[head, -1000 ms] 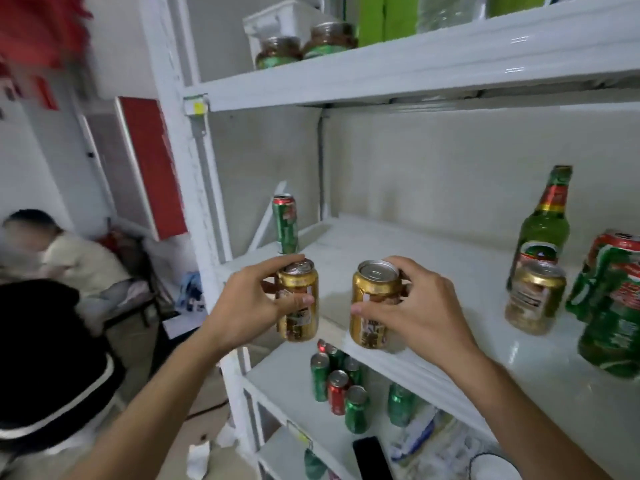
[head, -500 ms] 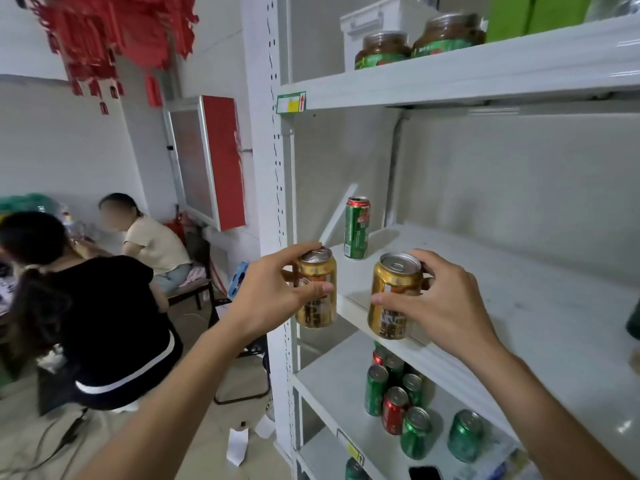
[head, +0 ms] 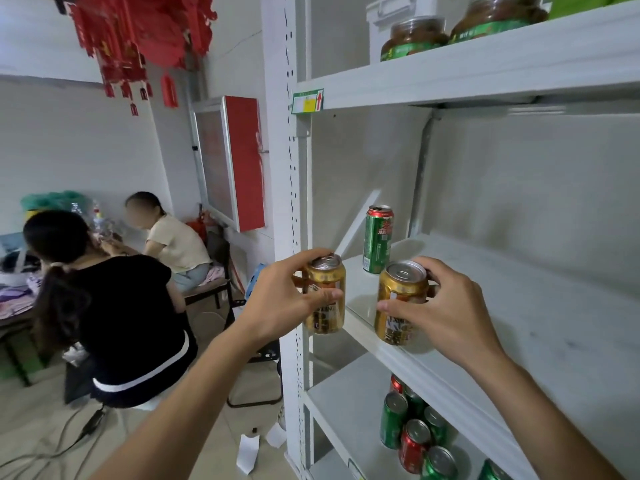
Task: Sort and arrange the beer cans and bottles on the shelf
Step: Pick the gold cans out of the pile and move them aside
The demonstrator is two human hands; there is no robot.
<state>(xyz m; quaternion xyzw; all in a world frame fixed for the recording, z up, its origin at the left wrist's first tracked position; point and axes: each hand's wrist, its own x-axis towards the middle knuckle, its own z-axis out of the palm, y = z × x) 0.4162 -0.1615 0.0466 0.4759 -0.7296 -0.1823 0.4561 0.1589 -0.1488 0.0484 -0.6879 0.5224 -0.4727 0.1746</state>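
My left hand [head: 287, 299] grips a gold beer can [head: 325, 296] held upright in front of the shelf's left upright post. My right hand [head: 446, 306] grips a second gold can [head: 398, 303] at the front left edge of the white middle shelf [head: 519, 306]; whether its base touches the shelf I cannot tell. A tall green can with a red top [head: 378, 240] stands alone at the shelf's back left corner.
Several green and red cans [head: 412, 427] cluster on the lower shelf. Jars with green bands [head: 414, 38] and a white box sit on the top shelf. Two people sit at a table to the left, with red decorations hanging above them.
The view has swung left, so the green bottle and cans at the right have left the frame. Both hands keep their gold cans and have moved towards the shelf's left end.
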